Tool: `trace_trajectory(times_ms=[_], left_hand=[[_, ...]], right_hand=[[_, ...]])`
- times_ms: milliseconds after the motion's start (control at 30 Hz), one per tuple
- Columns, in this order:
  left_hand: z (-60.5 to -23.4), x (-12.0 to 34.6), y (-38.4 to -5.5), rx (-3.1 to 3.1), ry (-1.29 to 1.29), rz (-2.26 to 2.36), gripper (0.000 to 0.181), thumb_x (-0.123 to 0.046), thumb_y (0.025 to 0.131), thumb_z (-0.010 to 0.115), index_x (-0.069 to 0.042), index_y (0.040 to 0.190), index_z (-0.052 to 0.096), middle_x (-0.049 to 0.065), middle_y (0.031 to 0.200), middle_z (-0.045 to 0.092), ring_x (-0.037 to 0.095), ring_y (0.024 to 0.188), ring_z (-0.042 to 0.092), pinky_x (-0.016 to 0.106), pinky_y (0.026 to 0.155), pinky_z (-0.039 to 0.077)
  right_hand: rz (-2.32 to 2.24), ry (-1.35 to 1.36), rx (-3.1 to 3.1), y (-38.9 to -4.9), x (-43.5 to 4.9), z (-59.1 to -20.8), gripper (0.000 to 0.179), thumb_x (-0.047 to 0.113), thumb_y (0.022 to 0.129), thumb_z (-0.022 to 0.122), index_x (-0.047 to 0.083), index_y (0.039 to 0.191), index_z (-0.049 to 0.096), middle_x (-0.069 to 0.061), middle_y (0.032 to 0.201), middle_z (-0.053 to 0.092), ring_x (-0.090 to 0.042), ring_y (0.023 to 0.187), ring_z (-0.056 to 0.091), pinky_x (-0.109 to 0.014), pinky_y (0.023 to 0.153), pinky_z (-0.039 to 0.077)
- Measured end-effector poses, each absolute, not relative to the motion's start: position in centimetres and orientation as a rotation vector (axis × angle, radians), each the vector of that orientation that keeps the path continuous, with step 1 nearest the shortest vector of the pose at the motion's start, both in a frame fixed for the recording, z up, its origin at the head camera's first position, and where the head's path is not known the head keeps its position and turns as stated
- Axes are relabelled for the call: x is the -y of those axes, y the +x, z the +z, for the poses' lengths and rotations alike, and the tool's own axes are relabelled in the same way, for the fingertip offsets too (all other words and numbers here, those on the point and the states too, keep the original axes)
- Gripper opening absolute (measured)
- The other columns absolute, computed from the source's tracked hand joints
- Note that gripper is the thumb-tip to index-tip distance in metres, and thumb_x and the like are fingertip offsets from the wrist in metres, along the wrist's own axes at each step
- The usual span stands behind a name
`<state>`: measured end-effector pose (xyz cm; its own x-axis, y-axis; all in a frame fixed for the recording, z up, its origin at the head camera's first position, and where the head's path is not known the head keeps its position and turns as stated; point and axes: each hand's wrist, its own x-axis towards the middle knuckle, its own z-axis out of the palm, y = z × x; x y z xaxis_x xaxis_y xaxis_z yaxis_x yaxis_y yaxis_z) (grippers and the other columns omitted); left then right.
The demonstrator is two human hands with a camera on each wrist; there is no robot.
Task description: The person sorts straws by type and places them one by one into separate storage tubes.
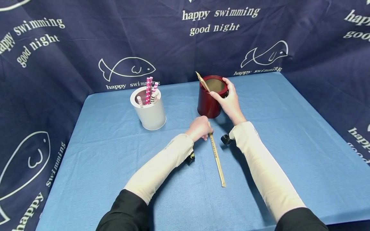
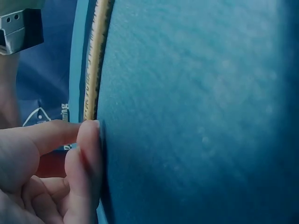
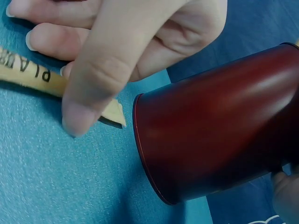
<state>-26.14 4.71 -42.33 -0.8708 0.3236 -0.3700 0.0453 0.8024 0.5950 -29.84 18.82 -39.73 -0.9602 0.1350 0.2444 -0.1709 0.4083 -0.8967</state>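
Observation:
My left hand point(image 1: 200, 127) pinches the far end of a straw in a tan printed paper wrapper point(image 1: 216, 158), between thumb and fingers. That straw lies along the blue cloth, its near end pointing toward me. In the left wrist view the fingertips meet on the wrapped straw point(image 2: 96, 65). Just beyond stands a dark red cylindrical holder point(image 1: 208, 104), upright. My right hand point(image 1: 231, 104) grips it at the rim, thumb on the near side and fingers on the right. A second tan wrapped straw point(image 1: 203, 81) leans out of its left side. The holder's base shows in the right wrist view.
Left of the red holder, a white cylindrical holder point(image 1: 153, 117) stands upright with several patterned straws point(image 1: 148, 89) in it. Blue cloth point(image 1: 101, 154) covers the table. A dark blue printed curtain point(image 1: 173, 41) hangs behind and at both sides.

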Motion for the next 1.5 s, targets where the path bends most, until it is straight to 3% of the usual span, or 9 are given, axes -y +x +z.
trace_trajectory(times_ms=[333, 567, 700, 767, 867, 967, 1067, 1200, 1500], left_hand=[[-42.6, -3.9, -26.7, -2.414, 0.156, 0.997, 0.024, -0.012, 0.088, 0.066, -0.003, 0.066, 0.062, 0.006, 0.051, 0.059, 0.011, 0.041, 0.060, 0.023, 0.050, 0.055], [-42.8, -2.7, -27.0, -2.233, 0.046, 1.230, 0.024, -0.002, 0.092, 0.053, -0.001, 0.068, 0.054, 0.008, 0.053, 0.055, 0.012, 0.041, 0.057, 0.022, 0.047, 0.054], [-43.1, -1.7, -27.2, -2.104, 0.005, 1.409, 0.025, 0.001, 0.094, 0.046, -0.001, 0.070, 0.053, 0.010, 0.061, 0.056, 0.014, 0.050, 0.058, 0.022, 0.050, 0.054], [-43.2, -1.2, -27.2, -2.035, -0.019, 1.511, 0.022, 0.003, 0.093, 0.046, -0.001, 0.073, 0.054, 0.018, 0.071, 0.064, 0.019, 0.059, 0.064, 0.024, 0.056, 0.057], [-43.1, -0.7, -27.1, -1.946, -0.045, 1.630, 0.016, 0.004, 0.092, 0.047, 0.000, 0.079, 0.054, 0.031, 0.096, 0.070, 0.024, 0.073, 0.072, 0.028, 0.066, 0.060], [-43.0, -0.3, -27.1, -1.875, -0.069, 1.715, 0.008, 0.006, 0.091, 0.051, -0.001, 0.086, 0.052, 0.034, 0.110, 0.064, 0.023, 0.072, 0.073, 0.029, 0.068, 0.060], [-42.7, 0.1, -27.0, -1.870, -0.086, 1.728, 0.012, 0.005, 0.090, 0.056, 0.001, 0.100, 0.052, 0.031, 0.112, 0.065, 0.015, 0.064, 0.069, 0.029, 0.069, 0.060], [-42.2, 0.6, -26.6, -1.907, -0.057, 1.712, 0.032, 0.003, 0.089, 0.062, 0.010, 0.120, 0.056, 0.028, 0.112, 0.067, 0.016, 0.073, 0.071, 0.032, 0.078, 0.059], [-40.6, 1.5, -25.0, -1.881, 0.061, 1.872, 0.032, 0.001, 0.088, 0.065, 0.012, 0.118, 0.062, 0.026, 0.107, 0.070, 0.010, 0.071, 0.069, 0.036, 0.082, 0.058]], right_hand=[[1.574, 0.041, 2.375, -29.9, -18.8, -39.8, 0.078, 0.034, 0.084, 0.072, 0.017, 0.149, 0.033, -0.006, 0.152, 0.036, -0.021, 0.132, 0.041, -0.039, 0.112, 0.036], [1.600, 0.050, 2.356, -29.7, -18.7, -39.7, 0.076, 0.030, 0.085, 0.072, 0.017, 0.150, 0.033, -0.006, 0.153, 0.036, -0.022, 0.134, 0.041, -0.039, 0.114, 0.034], [1.592, 0.041, 2.361, -29.8, -18.6, -39.6, 0.077, 0.031, 0.085, 0.072, 0.017, 0.149, 0.033, -0.006, 0.153, 0.036, -0.021, 0.134, 0.040, -0.038, 0.114, 0.034], [1.584, 0.037, 2.366, -29.9, -18.6, -39.7, 0.076, 0.032, 0.085, 0.072, 0.017, 0.149, 0.033, -0.006, 0.153, 0.036, -0.021, 0.134, 0.040, -0.038, 0.114, 0.034], [1.577, 0.027, 2.372, -30.0, -18.6, -39.8, 0.077, 0.032, 0.085, 0.072, 0.017, 0.149, 0.033, -0.006, 0.153, 0.036, -0.020, 0.134, 0.040, -0.037, 0.114, 0.034], [1.576, 0.029, 2.369, -30.0, -18.6, -39.9, 0.076, 0.032, 0.085, 0.073, 0.016, 0.149, 0.034, -0.006, 0.152, 0.037, -0.020, 0.135, 0.039, -0.037, 0.115, 0.034], [1.582, 0.032, 2.365, -30.0, -18.6, -39.9, 0.076, 0.030, 0.085, 0.073, 0.016, 0.149, 0.034, -0.007, 0.152, 0.037, -0.021, 0.134, 0.040, -0.038, 0.114, 0.034], [1.594, 0.032, 2.362, -30.0, -18.5, -39.9, 0.076, 0.029, 0.085, 0.072, 0.016, 0.149, 0.034, -0.006, 0.153, 0.036, -0.022, 0.133, 0.041, -0.038, 0.114, 0.034], [1.584, 0.039, 2.354, -30.0, -18.6, -39.9, 0.077, 0.031, 0.084, 0.073, 0.017, 0.149, 0.034, -0.006, 0.152, 0.037, -0.020, 0.132, 0.042, -0.036, 0.113, 0.035]])
